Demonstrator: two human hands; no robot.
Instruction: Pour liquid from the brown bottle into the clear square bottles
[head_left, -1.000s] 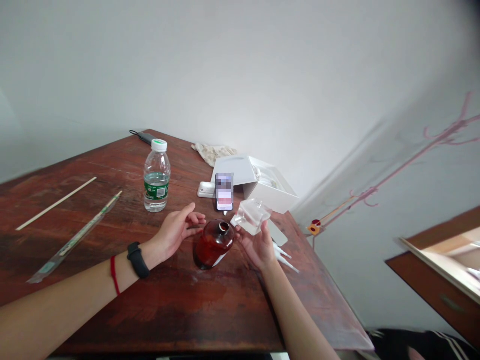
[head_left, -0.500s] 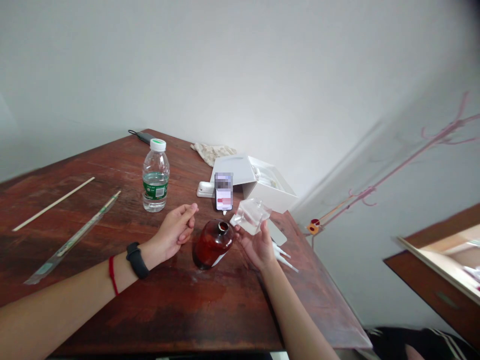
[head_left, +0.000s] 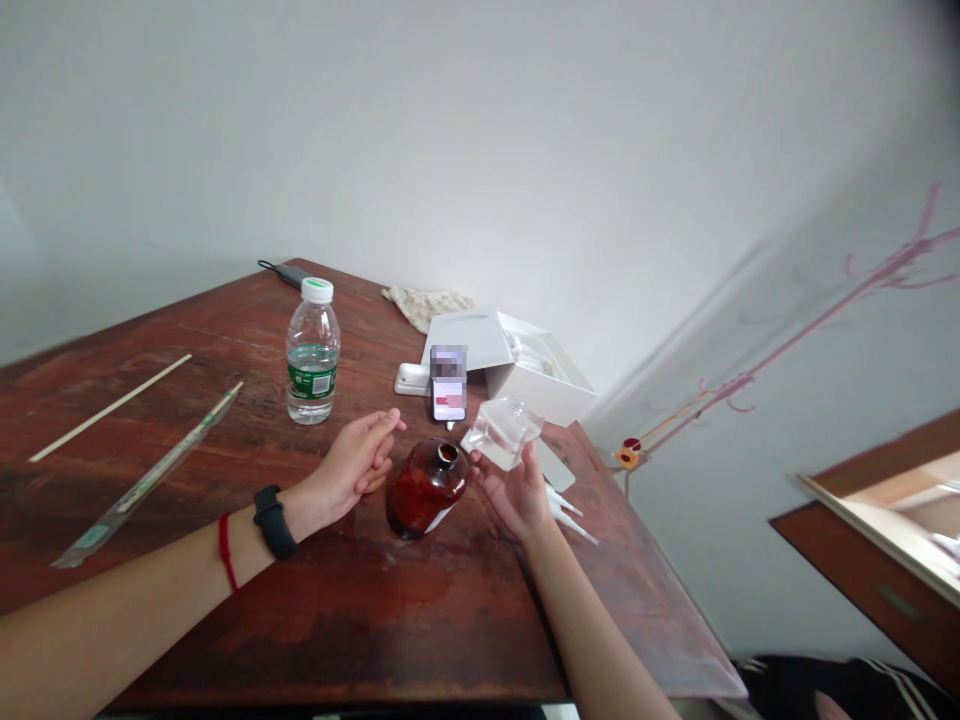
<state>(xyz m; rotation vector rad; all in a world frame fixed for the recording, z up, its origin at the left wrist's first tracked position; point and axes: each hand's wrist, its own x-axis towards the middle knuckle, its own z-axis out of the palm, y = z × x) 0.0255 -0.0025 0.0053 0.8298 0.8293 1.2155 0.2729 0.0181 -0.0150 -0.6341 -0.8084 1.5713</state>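
Observation:
An open brown glass bottle (head_left: 426,490) stands on the wooden table (head_left: 315,600). My right hand (head_left: 514,490) is just right of it and holds a small clear glass bottle (head_left: 504,432) tilted over the brown bottle's mouth. My left hand (head_left: 352,465) hovers close to the left of the brown bottle, fingers loosely together and lightly curled, holding nothing. A black band and a red string sit on my left wrist.
A plastic water bottle (head_left: 313,352) stands behind my left hand. A phone (head_left: 448,385) leans against an open white box (head_left: 517,365), with a small white device and a cloth (head_left: 427,303) nearby. Two long sticks (head_left: 142,485) lie at the left. White droppers (head_left: 566,510) lie near the right edge.
My left hand's fingers were spread near the brown bottle, drew back and curled, and now reach slightly forward again. My right hand and the clear bottle have stayed put.

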